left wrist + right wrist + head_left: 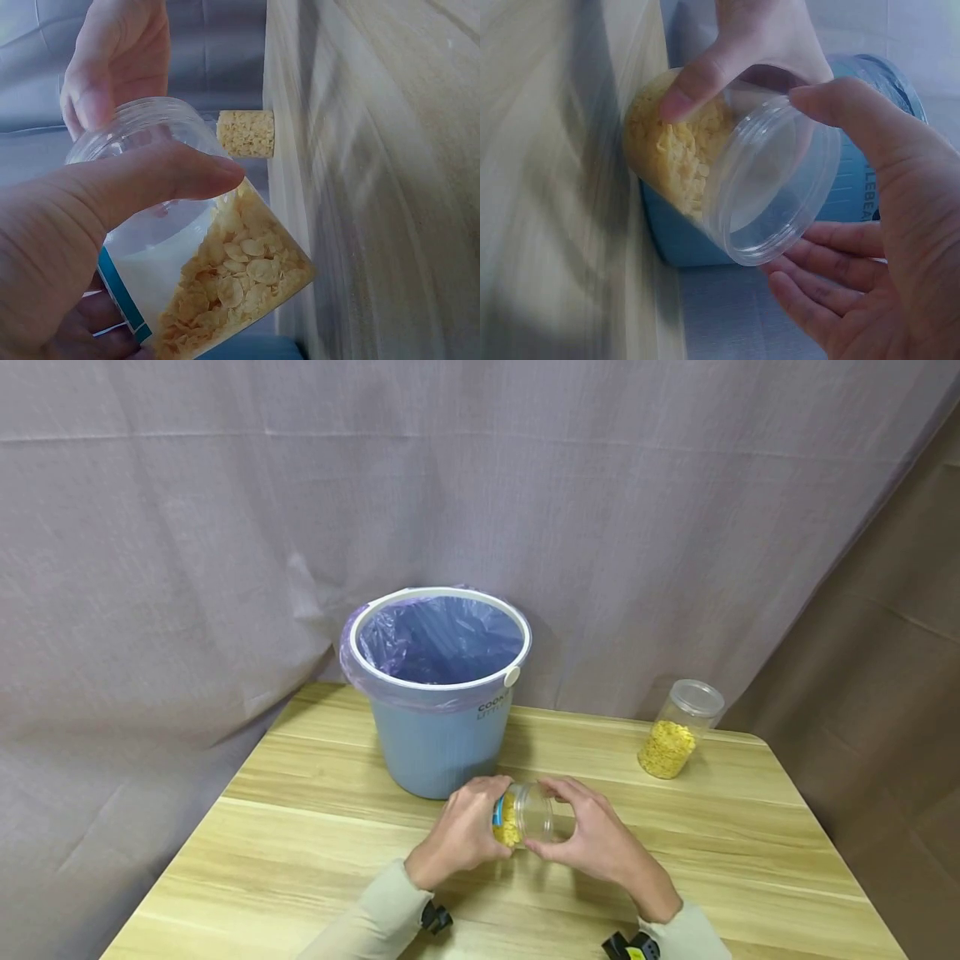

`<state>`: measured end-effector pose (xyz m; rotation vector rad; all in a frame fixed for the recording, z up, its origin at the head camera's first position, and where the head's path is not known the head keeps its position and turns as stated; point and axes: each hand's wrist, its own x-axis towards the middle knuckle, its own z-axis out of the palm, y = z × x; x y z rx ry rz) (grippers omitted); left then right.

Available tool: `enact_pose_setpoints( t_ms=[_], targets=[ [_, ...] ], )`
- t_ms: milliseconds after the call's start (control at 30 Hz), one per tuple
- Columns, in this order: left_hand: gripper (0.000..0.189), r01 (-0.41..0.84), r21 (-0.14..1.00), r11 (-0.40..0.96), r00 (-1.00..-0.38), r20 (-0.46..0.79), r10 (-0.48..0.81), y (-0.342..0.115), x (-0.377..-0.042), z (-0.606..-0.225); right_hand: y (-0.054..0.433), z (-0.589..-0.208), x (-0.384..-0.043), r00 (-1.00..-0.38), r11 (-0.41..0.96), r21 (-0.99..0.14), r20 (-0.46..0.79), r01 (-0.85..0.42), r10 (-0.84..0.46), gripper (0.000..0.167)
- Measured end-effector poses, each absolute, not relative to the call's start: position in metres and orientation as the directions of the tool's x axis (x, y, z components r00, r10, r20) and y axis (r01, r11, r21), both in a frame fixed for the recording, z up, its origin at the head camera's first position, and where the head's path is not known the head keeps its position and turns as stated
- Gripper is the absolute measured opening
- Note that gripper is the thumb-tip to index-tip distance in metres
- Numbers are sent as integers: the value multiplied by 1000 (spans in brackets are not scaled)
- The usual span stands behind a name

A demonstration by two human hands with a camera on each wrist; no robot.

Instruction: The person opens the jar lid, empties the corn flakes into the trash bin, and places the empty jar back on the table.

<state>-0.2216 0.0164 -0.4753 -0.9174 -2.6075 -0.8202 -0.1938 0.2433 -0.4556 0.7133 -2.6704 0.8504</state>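
A clear plastic jar (510, 823), partly filled with yellow flakes, is tilted sideways just above the table, its round clear lid (538, 814) toward the right. My left hand (467, 827) grips the jar body, thumb on the near side. With thumb and fingertips, my right hand (596, 837) holds the lid's rim from the right. The left wrist view shows the flakes (232, 281) slumped toward the base and a teal-edged label (120, 292) partly hidden by the left fingers. In the right wrist view the lid's rim (769, 244) faces the right palm.
A blue bin (442, 739) with a white ring and purple liner stands just behind the left hand. Another clear jar (667, 747) of yellow flakes stands at the table's back right. A grey curtain (600, 527) hangs behind the wooden table (300, 827).
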Motion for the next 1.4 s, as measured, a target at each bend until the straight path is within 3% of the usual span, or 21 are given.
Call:
enact_pose_setpoints(
  t_ms=[233,633,800,1000,1267,1400],
  targets=[
    [92,641,448,623,-767,404,499,15,-223,-478,245,-453,-193,-809,691,-429,393,-582,-438,104],
    [94,617,456,641,-786,382,486,17,-221,-477,242,-457,-194,-915,754,-524,293,-396,-277,91],
    [94,622,454,638,-782,392,484,17,-219,-476,239,-458,-193,-928,752,-546,262,-369,-265,87],
    [93,630,450,633,-776,398,490,17,-221,-476,240,-457,-193,-896,745,-506,322,-435,-304,84],
    [92,643,446,623,-765,415,492,15,-223,-477,247,-455,-195,-794,691,-407,418,-597,-440,103],
    [92,648,441,621,-760,422,493,15,-223,-477,252,-452,-196,-788,697,-387,421,-604,-449,107]
  ],
)
